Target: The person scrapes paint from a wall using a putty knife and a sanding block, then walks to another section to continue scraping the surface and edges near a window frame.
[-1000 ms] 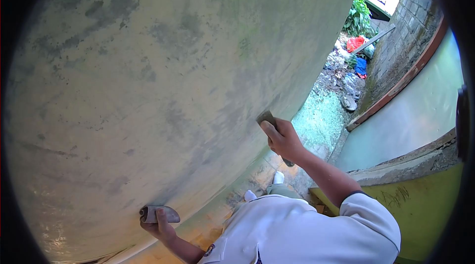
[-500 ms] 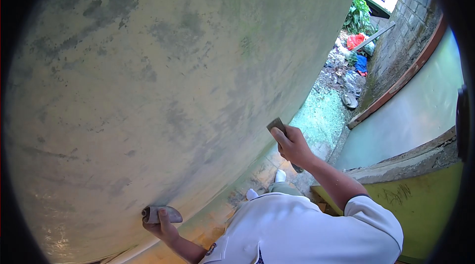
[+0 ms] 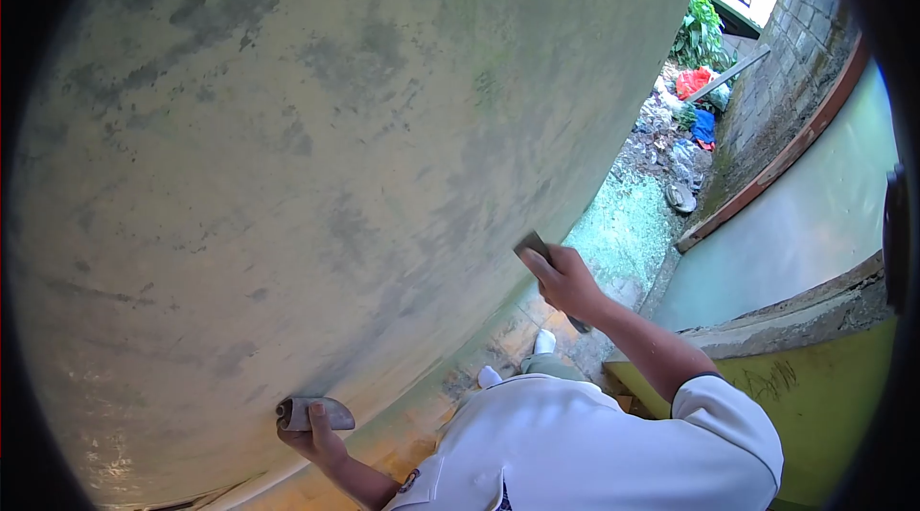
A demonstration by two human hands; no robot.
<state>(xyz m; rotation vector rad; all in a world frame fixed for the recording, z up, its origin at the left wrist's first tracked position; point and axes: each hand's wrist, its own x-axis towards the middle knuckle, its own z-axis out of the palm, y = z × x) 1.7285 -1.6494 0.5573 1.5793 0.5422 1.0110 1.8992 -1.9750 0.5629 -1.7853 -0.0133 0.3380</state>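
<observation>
So the fingers on the right hand [image 3: 572,283] are wrapped tight round a scraper [image 3: 532,245], thumb lying along it, with the flat end poking out up and to the left and the dark other end sticking out below the fist. The blade is right by the big pale wall [image 3: 278,185], though I honestly can't tell if it's touching. Left hand [image 3: 312,440] is clamped on a grey curled piece [image 3: 321,413], thumb pressed over the front, rolled end to the left and rounded end to the right. That one's near the bottom of the same wall, and again can't say if there's contact. The wall's got dark grey blotches all over and a greenish tint up top. Both arms run back to a white shirt [image 3: 604,434], with two white shoes [image 3: 544,342] showing past it on the floor [image 3: 513,324]. On the right there's a low yellow wall [image 3: 824,396] with dark scribbles on it, and farther off, beside a grey block wall [image 3: 791,46], a heap of junk [image 3: 661,118] with a red bag [image 3: 692,83] and a leafy green plant [image 3: 699,30] behind it
</observation>
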